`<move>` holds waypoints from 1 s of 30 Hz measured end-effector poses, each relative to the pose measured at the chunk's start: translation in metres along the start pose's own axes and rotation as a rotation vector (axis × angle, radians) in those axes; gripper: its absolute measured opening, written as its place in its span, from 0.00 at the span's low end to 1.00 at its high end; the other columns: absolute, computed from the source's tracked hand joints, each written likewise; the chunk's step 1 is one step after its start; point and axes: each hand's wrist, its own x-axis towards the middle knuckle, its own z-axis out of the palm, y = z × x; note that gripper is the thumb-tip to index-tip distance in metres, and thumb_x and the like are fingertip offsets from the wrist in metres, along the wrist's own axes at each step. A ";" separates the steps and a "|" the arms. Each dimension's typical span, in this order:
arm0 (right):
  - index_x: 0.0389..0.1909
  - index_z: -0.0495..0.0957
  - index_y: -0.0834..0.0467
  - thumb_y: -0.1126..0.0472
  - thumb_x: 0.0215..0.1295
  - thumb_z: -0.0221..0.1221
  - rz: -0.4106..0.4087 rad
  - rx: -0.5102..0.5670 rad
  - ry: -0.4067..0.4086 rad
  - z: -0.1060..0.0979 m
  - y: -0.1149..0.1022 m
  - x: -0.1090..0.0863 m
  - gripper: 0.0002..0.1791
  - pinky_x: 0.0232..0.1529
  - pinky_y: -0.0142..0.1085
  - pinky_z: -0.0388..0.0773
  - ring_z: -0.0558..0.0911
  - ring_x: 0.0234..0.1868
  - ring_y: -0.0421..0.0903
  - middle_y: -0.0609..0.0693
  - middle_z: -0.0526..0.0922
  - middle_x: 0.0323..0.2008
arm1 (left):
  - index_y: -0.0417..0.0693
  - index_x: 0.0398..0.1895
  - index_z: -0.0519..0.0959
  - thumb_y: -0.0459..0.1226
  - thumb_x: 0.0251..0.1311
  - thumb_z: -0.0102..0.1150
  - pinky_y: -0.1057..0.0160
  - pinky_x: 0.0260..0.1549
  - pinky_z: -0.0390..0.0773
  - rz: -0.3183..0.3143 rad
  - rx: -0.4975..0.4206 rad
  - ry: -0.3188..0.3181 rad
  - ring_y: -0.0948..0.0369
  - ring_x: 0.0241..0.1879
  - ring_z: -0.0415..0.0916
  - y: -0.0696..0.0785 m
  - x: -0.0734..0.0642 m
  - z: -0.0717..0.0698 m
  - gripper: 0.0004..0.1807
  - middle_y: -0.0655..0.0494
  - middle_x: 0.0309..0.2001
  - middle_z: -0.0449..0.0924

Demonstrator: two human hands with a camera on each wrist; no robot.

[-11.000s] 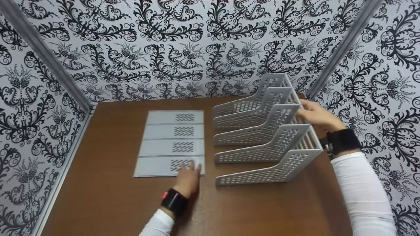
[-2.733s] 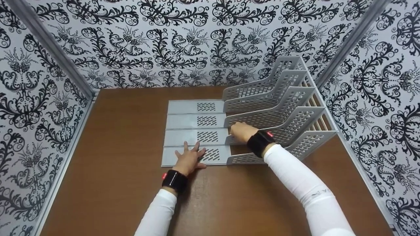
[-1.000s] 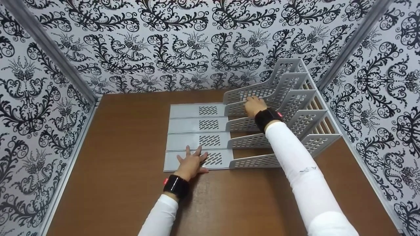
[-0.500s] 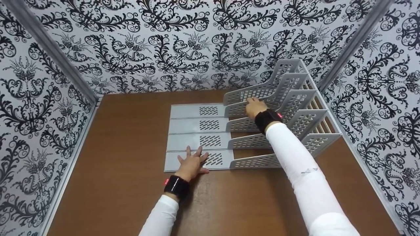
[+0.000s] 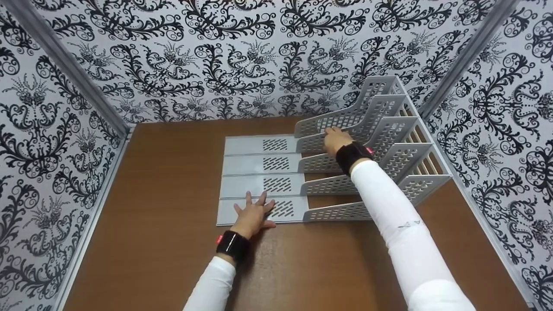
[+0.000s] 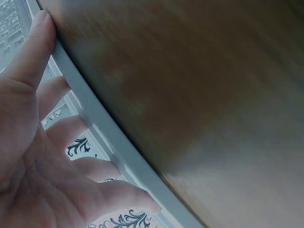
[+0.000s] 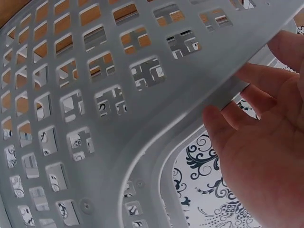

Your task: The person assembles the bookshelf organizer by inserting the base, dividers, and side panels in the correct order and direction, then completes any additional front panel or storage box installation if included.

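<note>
A grey perforated file organizer (image 5: pixel 393 129), with several upright dividers, stands on the right half of the table. A flat grey panel (image 5: pixel 244 165), with several slotted patches, lies against the organizer's low ends. My left hand (image 5: pixel 250 218) rests on this panel's front strip, fingers spread; in the left wrist view its thumb (image 6: pixel 34 52) lies along the panel's edge. My right hand (image 5: pixel 337 141) reaches over the dividers and holds the second one from the back by its top edge. The right wrist view shows fingers at the divider's edge (image 7: pixel 156 104); some fingertips are hidden behind it.
The brown table (image 5: pixel 173 181) is enclosed by patterned walls (image 5: pixel 259 56) at the back and sides. The organizer's tall slatted end stands near the right wall. The table extends to the left and in front of the panel.
Earlier, a gap separated panel and organizer, and my right hand was at the organizer's tall end. It has since moved from a nearer divider to a farther one; both hands are nearly still lately.
</note>
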 end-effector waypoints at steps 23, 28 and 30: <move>0.60 0.77 0.68 0.64 0.64 0.51 0.054 -0.031 0.022 -0.001 0.041 0.077 0.24 0.78 0.61 0.43 0.43 0.80 0.66 0.64 0.48 0.79 | 0.59 0.71 0.72 0.56 0.50 0.70 0.17 0.57 0.58 0.013 -0.017 0.002 0.29 0.75 0.47 0.003 -0.007 0.005 0.42 0.49 0.77 0.60; 0.61 0.76 0.69 0.59 0.68 0.47 0.091 0.034 0.044 0.008 0.050 0.079 0.26 0.76 0.62 0.48 0.48 0.79 0.67 0.65 0.53 0.78 | 0.58 0.69 0.74 0.57 0.49 0.70 0.18 0.55 0.62 0.023 0.029 0.043 0.29 0.74 0.51 0.004 -0.004 0.000 0.41 0.49 0.76 0.63; 0.62 0.75 0.69 0.54 0.71 0.46 0.109 0.039 0.062 0.012 0.051 0.083 0.28 0.76 0.62 0.48 0.48 0.78 0.67 0.64 0.53 0.78 | 0.58 0.69 0.74 0.57 0.49 0.70 0.18 0.55 0.62 0.024 0.027 0.045 0.29 0.74 0.51 0.003 -0.003 -0.002 0.41 0.49 0.76 0.63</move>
